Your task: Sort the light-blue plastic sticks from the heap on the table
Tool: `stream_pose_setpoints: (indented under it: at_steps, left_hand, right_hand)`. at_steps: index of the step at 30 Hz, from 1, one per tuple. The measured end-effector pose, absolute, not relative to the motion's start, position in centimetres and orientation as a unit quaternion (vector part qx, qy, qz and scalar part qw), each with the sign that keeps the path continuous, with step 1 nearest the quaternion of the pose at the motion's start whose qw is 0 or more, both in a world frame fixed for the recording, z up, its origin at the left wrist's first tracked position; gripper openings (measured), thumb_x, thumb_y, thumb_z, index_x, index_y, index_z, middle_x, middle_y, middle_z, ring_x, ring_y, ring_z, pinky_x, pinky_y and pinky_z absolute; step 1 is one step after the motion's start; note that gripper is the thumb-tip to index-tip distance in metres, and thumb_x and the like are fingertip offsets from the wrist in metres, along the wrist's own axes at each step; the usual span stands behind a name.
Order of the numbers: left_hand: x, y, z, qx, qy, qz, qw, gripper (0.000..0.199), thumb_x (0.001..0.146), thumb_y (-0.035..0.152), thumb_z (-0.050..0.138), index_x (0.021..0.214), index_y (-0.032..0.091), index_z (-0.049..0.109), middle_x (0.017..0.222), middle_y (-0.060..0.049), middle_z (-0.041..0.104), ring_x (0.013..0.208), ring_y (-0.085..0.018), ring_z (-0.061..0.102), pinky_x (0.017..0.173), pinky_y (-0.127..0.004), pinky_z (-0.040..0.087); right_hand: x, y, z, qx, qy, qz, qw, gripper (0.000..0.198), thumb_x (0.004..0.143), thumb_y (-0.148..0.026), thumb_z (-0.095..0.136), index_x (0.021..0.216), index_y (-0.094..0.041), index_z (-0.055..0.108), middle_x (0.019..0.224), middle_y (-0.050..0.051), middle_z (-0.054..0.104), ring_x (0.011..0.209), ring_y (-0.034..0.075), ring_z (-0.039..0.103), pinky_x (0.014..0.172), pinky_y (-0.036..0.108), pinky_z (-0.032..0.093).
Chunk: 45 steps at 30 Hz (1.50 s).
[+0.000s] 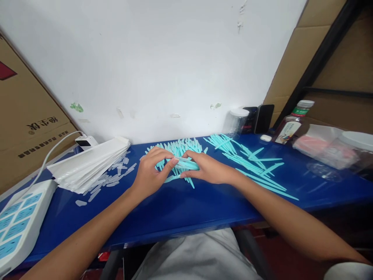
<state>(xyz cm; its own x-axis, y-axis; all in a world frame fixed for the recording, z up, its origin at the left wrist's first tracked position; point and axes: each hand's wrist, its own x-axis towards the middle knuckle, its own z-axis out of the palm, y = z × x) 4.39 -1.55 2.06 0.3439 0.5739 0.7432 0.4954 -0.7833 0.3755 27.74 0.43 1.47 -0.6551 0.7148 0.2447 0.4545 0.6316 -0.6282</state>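
Over the middle of the table, my left hand and my right hand are closed on a small bundle of slim turquoise sticks. The bundle's left end looks pale and translucent, with my left thumb and fingers pinching there. My right thumb and fingers wrap round its other end. Just behind and beneath the hands lies a pile of similar turquoise sticks, many with pale tips. More loose turquoise sticks are spread to the right. At left lie small translucent caps, apart from my left hand.
A stack of white padded envelopes lies at left, near a power strip and a white charger. At right stand a clear jar, a phone, a bottle and a pink-filled bag. The wall rises behind.
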Motion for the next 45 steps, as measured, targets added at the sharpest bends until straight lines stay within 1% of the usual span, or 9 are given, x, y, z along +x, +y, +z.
stream_pose_setpoints:
  at_steps: [9, 12, 16, 20, 23, 28, 33, 38, 45]
  left_hand:
    - [4.7, -1.6, 1.4, 0.805, 0.366, 0.46, 0.078, 0.023, 0.097, 0.03, 0.067, 0.077, 0.019, 0.068, 0.071, 0.0, 0.065, 0.07, -0.015, 0.058, 0.069, -0.031, 0.045]
    - [4.7, -1.7, 1.3, 0.81, 0.372, 0.442, 0.096, 0.018, 0.095, 0.034, 0.069, 0.085, 0.02, 0.072, 0.074, -0.001, 0.068, 0.072, -0.016, 0.061, 0.068, -0.03, 0.046]
    - [4.7, -1.9, 1.4, 0.837, 0.348, 0.405, 0.123, 0.016, 0.094, 0.036, 0.071, 0.099, 0.022, 0.076, 0.082, -0.001, 0.074, 0.074, -0.017, 0.065, 0.069, -0.029, 0.048]
    - [4.8, -2.0, 1.4, 0.839, 0.352, 0.385, 0.153, 0.02, 0.091, 0.038, 0.075, 0.102, 0.021, 0.076, 0.088, -0.003, 0.076, 0.076, -0.017, 0.067, 0.07, -0.028, 0.05]
    - [4.9, -2.1, 1.4, 0.833, 0.377, 0.371, 0.165, 0.022, 0.095, 0.041, 0.069, 0.095, 0.019, 0.073, 0.078, -0.001, 0.071, 0.069, -0.015, 0.063, 0.063, -0.027, 0.046]
    - [5.0, -2.4, 1.4, 0.815, 0.377, 0.35, 0.265, 0.025, 0.103, 0.041, 0.056, 0.116, 0.022, 0.065, 0.085, 0.001, 0.07, 0.073, -0.014, 0.064, 0.067, -0.026, 0.047]
    - [5.1, -2.4, 1.3, 0.796, 0.365, 0.376, 0.302, 0.021, 0.105, 0.04, 0.05, 0.107, 0.021, 0.059, 0.076, 0.003, 0.062, 0.067, -0.013, 0.06, 0.068, -0.026, 0.046]
    - [4.9, -2.2, 1.2, 0.789, 0.375, 0.377, 0.308, 0.022, 0.106, 0.041, 0.049, 0.102, 0.021, 0.057, 0.073, 0.004, 0.06, 0.065, -0.013, 0.057, 0.066, -0.026, 0.044]
    - [5.3, -2.5, 1.1, 0.809, 0.373, 0.334, 0.306, 0.025, 0.105, 0.044, 0.05, 0.113, 0.022, 0.06, 0.09, -0.001, 0.069, 0.076, -0.015, 0.062, 0.067, -0.026, 0.045]
  right_hand:
    - [27.7, 0.3, 1.4, -0.336, -0.873, 0.273, 0.224, 0.05, 0.091, -0.061, 0.068, 0.119, -0.021, 0.055, 0.113, 0.007, 0.067, 0.096, 0.024, 0.061, 0.078, 0.029, 0.042]
    - [27.7, 0.2, 1.6, -0.331, -0.873, 0.28, 0.224, 0.049, 0.091, -0.06, 0.068, 0.117, -0.021, 0.055, 0.111, 0.006, 0.066, 0.093, 0.022, 0.06, 0.075, 0.029, 0.042]
    - [27.7, 0.1, 1.9, -0.327, -0.867, 0.302, 0.225, 0.041, 0.092, -0.055, 0.069, 0.112, -0.021, 0.056, 0.097, 0.001, 0.065, 0.076, 0.017, 0.055, 0.066, 0.026, 0.038]
    - [27.8, 0.2, 2.0, -0.319, -0.859, 0.33, 0.225, 0.035, 0.093, -0.049, 0.069, 0.109, -0.021, 0.057, 0.092, 0.0, 0.064, 0.073, 0.016, 0.055, 0.064, 0.026, 0.037]
    - [27.8, 0.3, 1.9, -0.321, -0.864, 0.309, 0.235, 0.037, 0.091, -0.051, 0.071, 0.107, -0.02, 0.057, 0.093, 0.0, 0.063, 0.076, 0.016, 0.055, 0.066, 0.026, 0.037]
    - [27.7, 0.0, 2.2, -0.309, -0.871, 0.307, 0.225, 0.037, 0.093, -0.054, 0.069, 0.101, -0.018, 0.061, 0.083, -0.001, 0.06, 0.072, 0.015, 0.052, 0.063, 0.025, 0.034]
    - [27.6, 0.0, 2.4, -0.275, -0.866, 0.354, 0.221, 0.029, 0.096, -0.045, 0.067, 0.101, -0.017, 0.067, 0.079, -0.001, 0.063, 0.069, 0.014, 0.054, 0.064, 0.025, 0.038]
    - [27.7, 0.1, 2.4, -0.267, -0.865, 0.362, 0.222, 0.029, 0.097, -0.046, 0.066, 0.101, -0.017, 0.069, 0.071, -0.003, 0.06, 0.064, 0.013, 0.053, 0.064, 0.024, 0.039]
    - [27.3, -0.2, 2.2, -0.291, -0.867, 0.344, 0.213, 0.033, 0.095, -0.045, 0.069, 0.11, -0.016, 0.066, 0.085, 0.001, 0.064, 0.072, 0.015, 0.054, 0.063, 0.025, 0.037]
